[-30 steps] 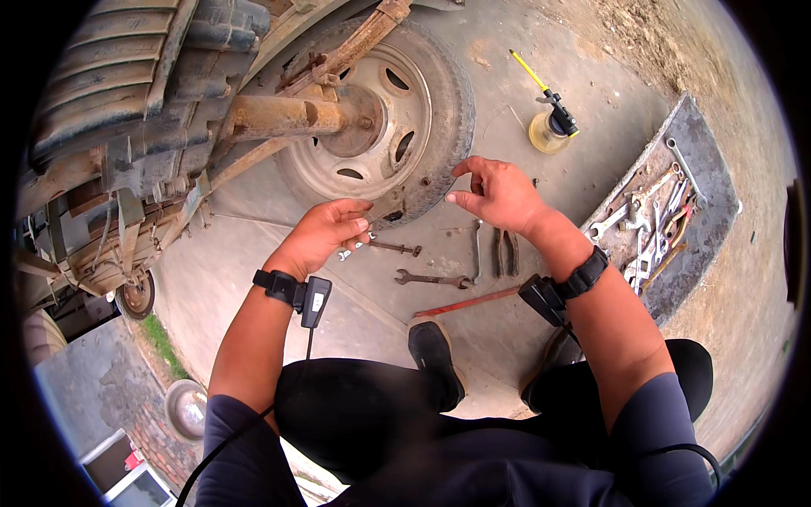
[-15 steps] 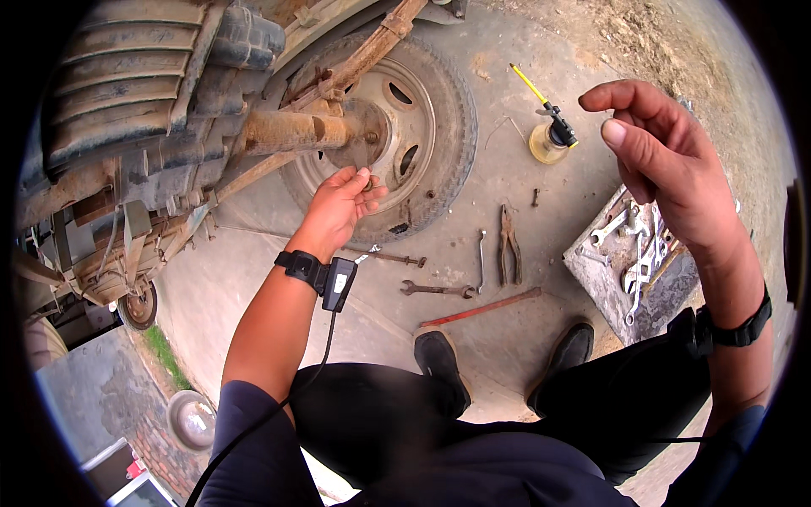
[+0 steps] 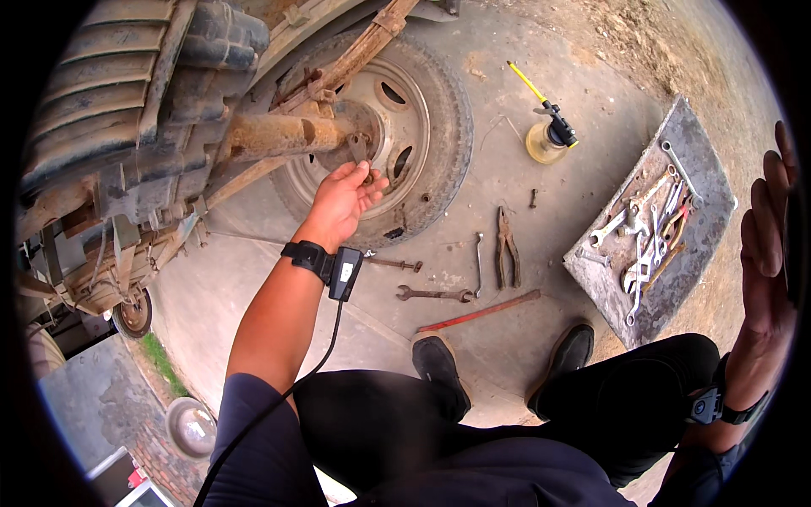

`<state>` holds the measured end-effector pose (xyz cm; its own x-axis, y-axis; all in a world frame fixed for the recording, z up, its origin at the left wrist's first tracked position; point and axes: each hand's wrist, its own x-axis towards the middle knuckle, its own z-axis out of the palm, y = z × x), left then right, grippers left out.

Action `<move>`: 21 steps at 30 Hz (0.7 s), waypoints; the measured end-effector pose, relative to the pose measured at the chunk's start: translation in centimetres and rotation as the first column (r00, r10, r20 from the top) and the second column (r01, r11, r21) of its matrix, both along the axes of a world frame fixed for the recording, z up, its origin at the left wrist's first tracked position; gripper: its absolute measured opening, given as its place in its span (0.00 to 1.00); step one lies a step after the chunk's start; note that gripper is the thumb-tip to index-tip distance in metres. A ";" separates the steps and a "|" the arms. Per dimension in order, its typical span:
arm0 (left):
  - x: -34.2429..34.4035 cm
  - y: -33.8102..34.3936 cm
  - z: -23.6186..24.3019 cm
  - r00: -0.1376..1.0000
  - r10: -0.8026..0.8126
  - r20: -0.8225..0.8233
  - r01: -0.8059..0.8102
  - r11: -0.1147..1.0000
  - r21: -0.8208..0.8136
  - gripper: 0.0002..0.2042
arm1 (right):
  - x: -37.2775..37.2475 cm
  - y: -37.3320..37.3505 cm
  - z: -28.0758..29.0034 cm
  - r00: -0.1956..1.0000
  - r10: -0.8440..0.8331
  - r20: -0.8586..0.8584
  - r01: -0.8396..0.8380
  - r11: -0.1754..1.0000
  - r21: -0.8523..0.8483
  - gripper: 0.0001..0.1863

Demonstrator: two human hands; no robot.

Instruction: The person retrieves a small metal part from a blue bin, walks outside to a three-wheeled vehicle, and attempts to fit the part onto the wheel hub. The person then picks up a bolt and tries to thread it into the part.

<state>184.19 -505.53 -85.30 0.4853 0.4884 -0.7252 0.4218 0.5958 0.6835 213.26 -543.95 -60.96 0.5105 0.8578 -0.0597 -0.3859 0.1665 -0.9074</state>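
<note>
While the left hand [image 3: 336,205] pinches a metal piece [image 3: 359,150] near the axle [image 3: 283,135], the right hand [image 3: 767,245] stands unclenched, fingers extended. Pliers [image 3: 506,252] lie flat.

You are holding your left hand [image 3: 342,201] near the wheel hub [image 3: 365,121]; your right hand [image 3: 769,241] is hovering right of the tool tray [image 3: 711,165].

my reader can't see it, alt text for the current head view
A person's left hand is at a vehicle's wheel beside a rusty axle; the right hand is open, far right. Pliers and a tool tray lie nearby.
</note>
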 end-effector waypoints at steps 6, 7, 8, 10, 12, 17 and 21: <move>1.3 -0.7 -0.2 1.000 -0.005 0.014 0.005 1.000 0.008 0.07 | -4.8 0.8 -3.2 0.911 -0.370 0.182 0.402 0.895 -0.193 0.26; 1.4 -0.7 -0.4 1.000 0.004 0.019 -0.004 1.000 0.007 0.07 | -4.8 0.9 -3.2 0.915 -0.357 0.186 0.392 0.896 -0.209 0.26; 1.4 -0.8 -0.5 1.000 0.014 0.021 -0.014 1.000 0.009 0.07 | -5.0 1.1 -3.2 0.915 -0.364 0.173 0.396 0.895 -0.207 0.26; 1.3 -0.8 -0.6 0.999 0.028 0.023 -0.029 0.999 0.014 0.07 | -5.1 1.4 -3.2 0.918 -0.351 0.184 0.389 0.887 -0.250 0.25; 1.4 -0.8 -0.6 0.999 0.030 0.029 -0.030 0.999 0.012 0.07 | -5.1 1.5 -3.2 0.928 -0.323 0.187 0.364 0.890 -0.273 0.25; 1.2 -0.8 -0.7 0.999 0.036 -0.023 -0.035 0.998 0.055 0.08 | -5.1 1.8 -3.9 0.942 -0.284 0.179 0.325 0.905 -0.273 0.24; 0.8 -0.2 -0.9 1.000 0.012 -0.020 -0.011 0.998 0.056 0.08 | -5.1 2.0 -4.3 0.954 -0.254 0.156 0.290 0.915 -0.279 0.23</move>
<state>184.95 -505.75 -86.21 0.4652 0.5339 -0.7060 0.4290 0.5617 0.7074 208.18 -541.98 -65.23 0.7401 0.6367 -0.2164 -0.2547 -0.0324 -0.9665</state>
